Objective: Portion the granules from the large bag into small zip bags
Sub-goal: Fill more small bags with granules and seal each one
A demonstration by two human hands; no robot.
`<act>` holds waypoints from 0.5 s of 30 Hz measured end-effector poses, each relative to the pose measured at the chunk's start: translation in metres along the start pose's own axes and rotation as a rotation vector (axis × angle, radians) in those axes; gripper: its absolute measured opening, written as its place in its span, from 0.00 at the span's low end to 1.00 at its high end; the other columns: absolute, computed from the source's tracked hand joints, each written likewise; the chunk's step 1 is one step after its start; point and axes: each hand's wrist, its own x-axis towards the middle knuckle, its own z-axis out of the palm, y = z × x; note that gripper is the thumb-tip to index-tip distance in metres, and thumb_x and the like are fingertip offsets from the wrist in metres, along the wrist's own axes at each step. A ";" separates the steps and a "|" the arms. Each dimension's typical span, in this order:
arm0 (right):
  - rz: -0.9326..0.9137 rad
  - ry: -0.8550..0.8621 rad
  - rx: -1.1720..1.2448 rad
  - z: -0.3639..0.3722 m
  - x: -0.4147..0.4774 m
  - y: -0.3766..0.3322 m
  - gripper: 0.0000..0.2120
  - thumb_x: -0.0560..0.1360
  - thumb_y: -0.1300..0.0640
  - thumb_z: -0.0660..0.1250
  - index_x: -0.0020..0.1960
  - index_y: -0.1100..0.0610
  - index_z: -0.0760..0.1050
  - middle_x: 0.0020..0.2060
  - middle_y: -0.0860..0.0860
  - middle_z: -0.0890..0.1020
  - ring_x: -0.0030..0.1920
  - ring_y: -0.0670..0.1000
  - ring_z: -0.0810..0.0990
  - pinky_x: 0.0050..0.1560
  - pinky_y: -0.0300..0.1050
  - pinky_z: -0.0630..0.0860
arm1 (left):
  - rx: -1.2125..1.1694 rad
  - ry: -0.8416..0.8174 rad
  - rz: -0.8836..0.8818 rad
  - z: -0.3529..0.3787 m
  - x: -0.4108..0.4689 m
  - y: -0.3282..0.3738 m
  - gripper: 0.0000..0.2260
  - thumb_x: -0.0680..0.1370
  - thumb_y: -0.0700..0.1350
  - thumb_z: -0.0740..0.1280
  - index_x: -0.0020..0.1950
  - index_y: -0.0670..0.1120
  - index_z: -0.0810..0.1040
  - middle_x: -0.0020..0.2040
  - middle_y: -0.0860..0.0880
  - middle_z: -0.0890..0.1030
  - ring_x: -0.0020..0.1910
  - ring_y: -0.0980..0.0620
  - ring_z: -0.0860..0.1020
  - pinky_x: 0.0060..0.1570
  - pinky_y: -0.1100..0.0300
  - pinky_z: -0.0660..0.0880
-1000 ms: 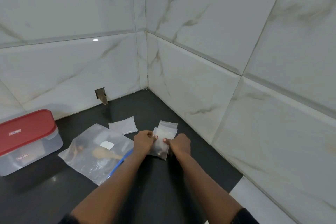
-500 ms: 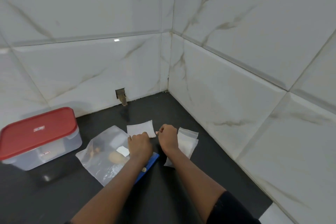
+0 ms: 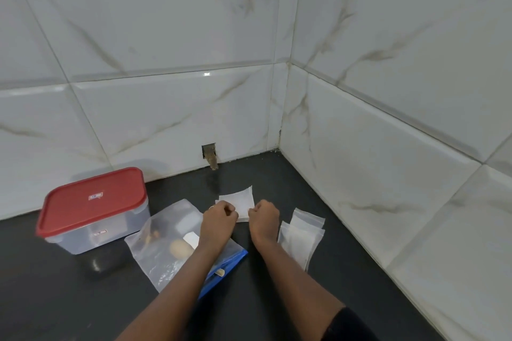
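1. The dark surface (image 3: 277,302) runs into a corner of white marbled wall tiles (image 3: 388,174), and everything I work with lies near that corner.
2. A clear container with a red lid (image 3: 91,202) stands closed at the far left, just beside the large bag and untouched.
3. The large bag (image 3: 163,252) lies flat, left of centre. Its long axis runs from far left to near right, and its blue zip strip (image 3: 230,263) is at the near right end, so the mouth points toward me under my left forearm. Something pale and rounded shows through the plastic, along with some brownish matter at the far end.
4. A pile of small bags (image 3: 300,235) lies to the right, its long axis running near to far. A second ago both my hands were over it pinching one bag with dark granules in the bottom. They have since left it, so I judge that portion done.
5. A single small zip bag (image 3: 241,199) lies flat at far centre, between the large bag and the pile, with its longer side roughly left to right. I cannot tell which edge carries the zip.
6. My left hand (image 3: 219,219) and right hand (image 3: 264,219) have come to its near edge, fingers curled and apparently pinching it. The next portion looks about to begin.
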 end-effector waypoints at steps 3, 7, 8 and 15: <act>-0.145 0.019 0.204 -0.014 -0.023 -0.002 0.04 0.77 0.58 0.65 0.45 0.58 0.76 0.38 0.47 0.77 0.38 0.44 0.75 0.38 0.33 0.71 | -0.182 -0.053 -0.016 -0.009 -0.014 0.010 0.07 0.79 0.48 0.63 0.46 0.45 0.76 0.42 0.50 0.79 0.43 0.52 0.77 0.42 0.65 0.72; -0.339 -0.088 0.380 -0.030 -0.063 0.001 0.05 0.75 0.59 0.68 0.43 0.60 0.78 0.32 0.43 0.77 0.33 0.42 0.77 0.37 0.30 0.74 | -0.314 -0.026 -0.045 -0.024 -0.041 0.016 0.15 0.78 0.55 0.62 0.42 0.44 0.76 0.37 0.49 0.79 0.38 0.53 0.77 0.40 0.62 0.74; -0.356 -0.096 0.419 -0.031 -0.070 0.003 0.04 0.74 0.61 0.69 0.42 0.60 0.78 0.31 0.44 0.78 0.33 0.43 0.78 0.38 0.32 0.76 | -0.336 -0.009 -0.046 -0.027 -0.047 0.016 0.16 0.78 0.55 0.63 0.41 0.43 0.76 0.37 0.48 0.78 0.37 0.54 0.76 0.38 0.64 0.72; -0.276 -0.291 0.804 -0.047 -0.115 -0.007 0.05 0.72 0.68 0.69 0.38 0.63 0.75 0.35 0.52 0.83 0.38 0.45 0.82 0.42 0.36 0.79 | -0.501 -0.022 -0.048 -0.059 -0.088 -0.001 0.11 0.79 0.48 0.63 0.41 0.41 0.75 0.36 0.48 0.78 0.37 0.53 0.75 0.43 0.59 0.74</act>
